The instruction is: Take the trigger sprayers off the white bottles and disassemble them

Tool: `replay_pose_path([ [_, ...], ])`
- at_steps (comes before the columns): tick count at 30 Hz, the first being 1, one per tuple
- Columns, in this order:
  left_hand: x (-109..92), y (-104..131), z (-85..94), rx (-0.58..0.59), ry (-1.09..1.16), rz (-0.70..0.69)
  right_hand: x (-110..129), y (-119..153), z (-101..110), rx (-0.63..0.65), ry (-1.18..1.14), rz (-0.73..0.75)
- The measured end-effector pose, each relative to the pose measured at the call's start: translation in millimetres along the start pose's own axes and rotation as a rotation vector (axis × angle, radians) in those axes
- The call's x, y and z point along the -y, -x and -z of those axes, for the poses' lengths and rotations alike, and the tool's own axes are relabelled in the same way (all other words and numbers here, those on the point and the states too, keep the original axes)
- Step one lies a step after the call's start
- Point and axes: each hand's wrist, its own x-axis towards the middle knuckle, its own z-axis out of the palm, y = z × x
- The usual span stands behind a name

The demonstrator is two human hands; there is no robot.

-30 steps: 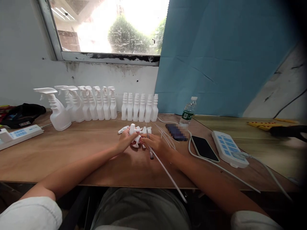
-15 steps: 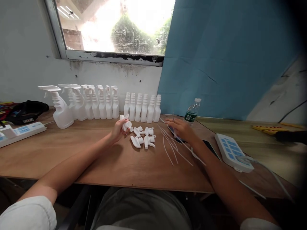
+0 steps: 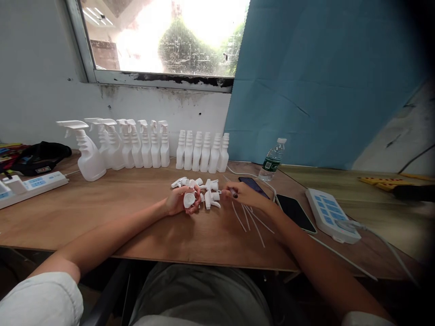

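Observation:
My left hand [image 3: 180,200] is wrapped round a white spray head [image 3: 189,199], whose round cap faces me. Beside it on the brown table lie several loose spray heads [image 3: 212,199]. To their right, my right hand [image 3: 239,192] has its fingers closed round a dark pen-like object [image 3: 233,193]. Thin white tubes [image 3: 246,218] are spread on the table below my right hand. Behind, spray bottles with heads [image 3: 145,147] stand in a row at the left, and several headless bottles [image 3: 205,153] stand upright to the right of them.
A clear water bottle [image 3: 271,163] stands at the back right. Two phones [image 3: 295,213] and a power strip [image 3: 329,216] lie on the right. Another power strip [image 3: 37,183] and a black strap-like item [image 3: 42,158] are at the left. A window is behind.
My left hand has moved right and nearer with a spray head, its cap now towards me. One more head lies on the table. My right hand has moved left and closed round the dark object.

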Motion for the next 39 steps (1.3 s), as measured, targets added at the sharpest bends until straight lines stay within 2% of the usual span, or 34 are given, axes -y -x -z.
replay_pose_path([
  [2,1.1,1.4,-0.3,0.063,-0.004,0.018,12.7,-0.8,-4.8,0.106,-0.069,0.057],
  [4,1.5,2.5,-1.2,0.109,-0.014,0.032,23.3,-0.7,-6.1,0.159,-0.169,0.103],
  [8,2.0,2.0,-3.5,0.12,-0.055,0.018,27.2,-0.9,-7.7,0.071,-0.302,0.081],
  [14,3.9,-2.9,4.5,0.002,-0.188,-0.06,6.7,-6.0,-18.6,-0.129,-0.394,-0.027],
  [17,4.4,-5.2,9.6,-0.11,-0.212,-0.046,8.9,-6.5,-21.4,-0.244,-0.473,0.003],
  [19,4.9,-6.6,11.9,-0.18,-0.196,-0.024,15.9,-5.3,-22.1,-0.264,-0.588,0.049],
  [22,6.4,-8.3,14.0,-0.245,-0.181,-0.022,27.5,-3.0,-23.5,-0.192,-0.669,0.113],
  [25,7.8,-9.4,14.3,-0.274,-0.2,-0.018,33.8,-2.7,-27.2,-0.133,-0.633,0.153],
  [29,8.1,-10.0,11.1,-0.326,-0.235,-0.021,35.9,-2.8,-33.0,-0.204,-0.56,0.123],
  [32,8.9,-10.8,8.9,-0.371,-0.25,-0.027,40.0,-0.5,-33.5,-0.265,-0.344,0.125],
  [35,11.5,-12.3,10.6,-0.396,-0.274,-0.022,45.1,1.4,-32.0,-0.292,-0.11,0.221],
  [39,15.9,-14.1,15.9,-0.41,-0.302,-0.031,44.6,0.1,-33.5,-0.245,0.032,0.377],
])
